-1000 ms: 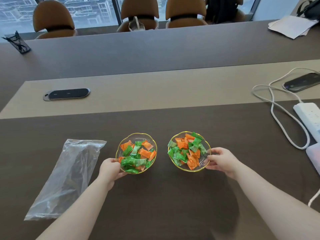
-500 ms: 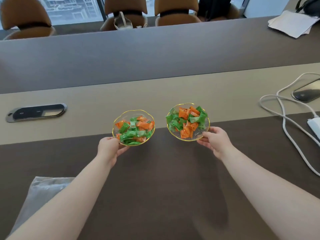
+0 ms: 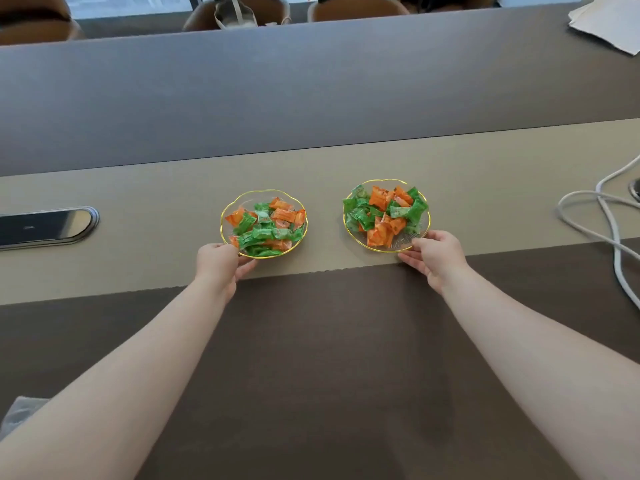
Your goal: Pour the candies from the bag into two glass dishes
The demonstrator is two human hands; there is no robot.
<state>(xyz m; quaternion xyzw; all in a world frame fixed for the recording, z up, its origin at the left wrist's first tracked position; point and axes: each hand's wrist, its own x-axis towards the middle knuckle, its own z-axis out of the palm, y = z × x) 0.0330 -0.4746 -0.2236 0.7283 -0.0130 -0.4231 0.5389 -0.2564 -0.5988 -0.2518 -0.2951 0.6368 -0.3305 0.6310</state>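
Note:
Two gold-rimmed glass dishes stand side by side on the tan strip of the table, both heaped with several green and orange wrapped candies. My left hand grips the near rim of the left dish. My right hand grips the near right rim of the right dish. The clear plastic bag lies flat at the lower left edge, mostly hidden behind my left forearm.
A dark cable hatch is set into the tan strip at the left. White cables loop at the right edge. Papers lie at the far right corner. Chairs line the far side.
Both hands have pushed the dishes away from me, off the dark surface onto the tan strip. The bag has slid almost out of view at the lower left.

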